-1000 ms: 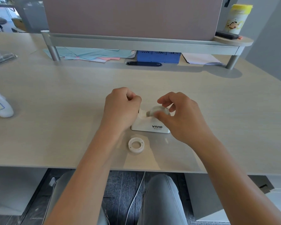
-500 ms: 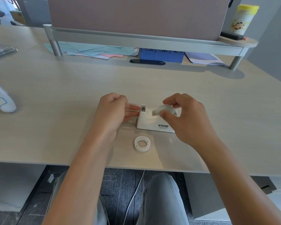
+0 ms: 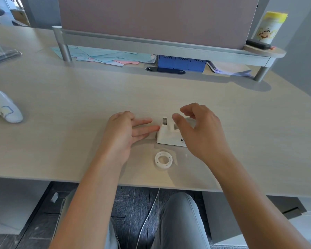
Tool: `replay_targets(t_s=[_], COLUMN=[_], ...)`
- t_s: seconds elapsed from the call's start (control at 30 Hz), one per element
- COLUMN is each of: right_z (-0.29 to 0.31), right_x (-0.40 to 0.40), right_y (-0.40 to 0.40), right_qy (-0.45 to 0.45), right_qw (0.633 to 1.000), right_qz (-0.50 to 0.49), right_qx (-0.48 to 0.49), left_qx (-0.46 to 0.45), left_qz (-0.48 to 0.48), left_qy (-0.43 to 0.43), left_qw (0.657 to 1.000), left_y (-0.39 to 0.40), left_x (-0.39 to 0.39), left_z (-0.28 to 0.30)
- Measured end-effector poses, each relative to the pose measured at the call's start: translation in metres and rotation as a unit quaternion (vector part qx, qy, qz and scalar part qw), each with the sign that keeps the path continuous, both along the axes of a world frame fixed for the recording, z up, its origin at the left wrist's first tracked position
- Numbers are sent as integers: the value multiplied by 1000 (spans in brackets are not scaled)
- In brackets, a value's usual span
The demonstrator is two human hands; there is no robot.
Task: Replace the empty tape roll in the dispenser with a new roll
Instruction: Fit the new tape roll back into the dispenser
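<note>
The white tape dispenser (image 3: 167,136) stands on the light wood desk (image 3: 79,97), its cutter end toward the left hand (image 3: 123,134), whose spread, empty fingers nearly touch its front. The right hand (image 3: 200,132) hovers over its roll end, loosely open, gripping nothing. A bare white tape core (image 3: 162,160) lies flat just in front of the dispenser.

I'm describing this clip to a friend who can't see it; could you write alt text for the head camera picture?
Two open hands, the left hand and the right hand, hover around a white tape dispenser on a pale wooden desk, holding nothing. An empty white tape core lies flat on the desk in front of the dispenser, apart from it.
</note>
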State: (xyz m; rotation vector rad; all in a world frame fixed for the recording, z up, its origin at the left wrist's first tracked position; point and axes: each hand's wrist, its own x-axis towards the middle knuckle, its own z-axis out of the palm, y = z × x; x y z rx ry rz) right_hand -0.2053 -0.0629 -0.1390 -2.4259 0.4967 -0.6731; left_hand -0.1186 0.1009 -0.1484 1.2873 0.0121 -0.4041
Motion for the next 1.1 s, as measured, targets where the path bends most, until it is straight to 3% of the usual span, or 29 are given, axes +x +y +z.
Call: replay_targets(t_s=[0.23,0.37,0.47,0.6,0.73,0.9,1.1], right_z=[-1,-1,-2,-6,-12,-14,-23], right_x=[20,21,21,20,14,-8,-34], right_y=[11,15,17,16,15,14,18], right_qy=[48,30,15,-5,-79,-108,-66], right_qw=[998,996,995,996,991,982,979], right_qz=[-41,-52,-53,-43,-26,-46,-33], right_qx=[18,61,78,81,102,147,189], left_qx=[34,118,173,291,340,418,434], left_qz=[-9,-8,45,116,57,-19,-22], left_qy=[8,-32,-81,-242,-383,-403,-396], left_qw=[999,993,980,918,857,814,809], left_y=[8,15,13,10,-2,-12,-15], left_x=[4,4,1,-18,-47,-59,-61], left_z=[3,8,6,-3,-18,-30,-32])
